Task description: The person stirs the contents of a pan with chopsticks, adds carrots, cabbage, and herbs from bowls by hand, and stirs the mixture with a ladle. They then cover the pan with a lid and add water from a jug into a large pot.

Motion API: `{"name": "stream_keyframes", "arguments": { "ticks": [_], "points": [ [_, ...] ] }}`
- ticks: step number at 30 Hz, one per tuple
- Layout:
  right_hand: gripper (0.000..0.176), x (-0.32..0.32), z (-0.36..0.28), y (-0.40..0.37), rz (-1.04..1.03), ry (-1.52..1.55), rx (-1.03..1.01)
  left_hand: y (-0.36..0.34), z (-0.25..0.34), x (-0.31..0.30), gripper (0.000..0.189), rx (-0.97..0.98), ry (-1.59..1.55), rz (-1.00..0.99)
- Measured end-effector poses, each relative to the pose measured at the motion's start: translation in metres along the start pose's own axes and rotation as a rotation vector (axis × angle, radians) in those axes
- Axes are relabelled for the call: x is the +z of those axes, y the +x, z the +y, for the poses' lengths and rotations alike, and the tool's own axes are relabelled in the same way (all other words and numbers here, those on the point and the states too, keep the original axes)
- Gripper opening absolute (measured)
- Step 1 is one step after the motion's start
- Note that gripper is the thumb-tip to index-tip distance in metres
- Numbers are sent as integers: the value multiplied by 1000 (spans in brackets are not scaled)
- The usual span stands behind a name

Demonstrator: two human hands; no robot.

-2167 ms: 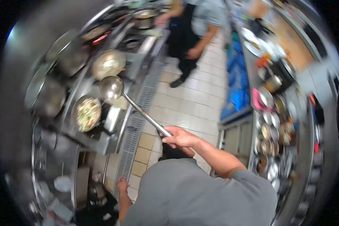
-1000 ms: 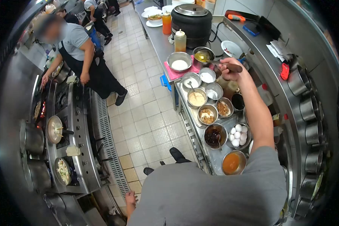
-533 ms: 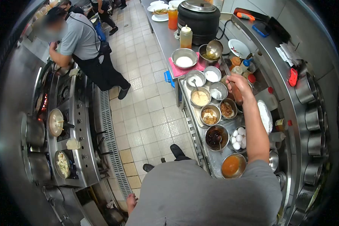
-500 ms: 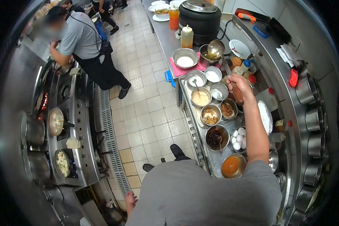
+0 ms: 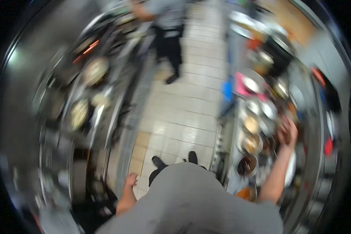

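The whole view is smeared by motion. My right hand (image 5: 287, 132) is over the right counter, at the far side of the small metal bowls, with its fingers blurred; whether it still holds a ladle handle is not clear. A bowl of pale yellow food (image 5: 251, 124) and a bowl of dark sauce (image 5: 246, 165) lie to its left. The ladle's round head (image 5: 280, 86) seems to show near the pot beyond the hand. My left hand (image 5: 131, 179) hangs low at my left side above the floor, its fingers loosely curled and blurred.
On the left, the stove (image 5: 101, 124) carries a pan of pale food (image 5: 79, 114) and another pan (image 5: 95, 71). A person (image 5: 169, 37) stands by the stove farther up. A pink cloth (image 5: 242, 86) lies under a bowl of white contents. A black pot (image 5: 280, 50) stands beyond.
The head view has swung left, so the counter and stove appear shifted right. My left hand and forearm show more fully. The ladle handle, plain in my right hand before, is now blurred.
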State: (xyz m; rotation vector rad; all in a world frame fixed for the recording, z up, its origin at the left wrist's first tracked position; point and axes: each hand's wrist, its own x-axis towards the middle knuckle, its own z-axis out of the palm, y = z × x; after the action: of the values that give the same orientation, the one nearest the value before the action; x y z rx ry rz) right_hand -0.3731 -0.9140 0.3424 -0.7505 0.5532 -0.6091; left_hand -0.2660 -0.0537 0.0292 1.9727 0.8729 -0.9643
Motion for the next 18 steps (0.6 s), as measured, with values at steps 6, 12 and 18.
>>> {"name": "stream_keyframes", "arguments": {
  "ticks": [6, 12, 18],
  "points": [
    [46, -13, 32, 29, -140, 61, 41, 7, -44, -23, 40, 109, 9, 123],
    [32, 71, 107, 2, -196, -254, 33, 10, -62, -54, 47, 50, -186, 209],
    [28, 220, 215, -45, -639, -166, 336, 58, -78, -120, 41, -18, -444, 171]
  ]
}}
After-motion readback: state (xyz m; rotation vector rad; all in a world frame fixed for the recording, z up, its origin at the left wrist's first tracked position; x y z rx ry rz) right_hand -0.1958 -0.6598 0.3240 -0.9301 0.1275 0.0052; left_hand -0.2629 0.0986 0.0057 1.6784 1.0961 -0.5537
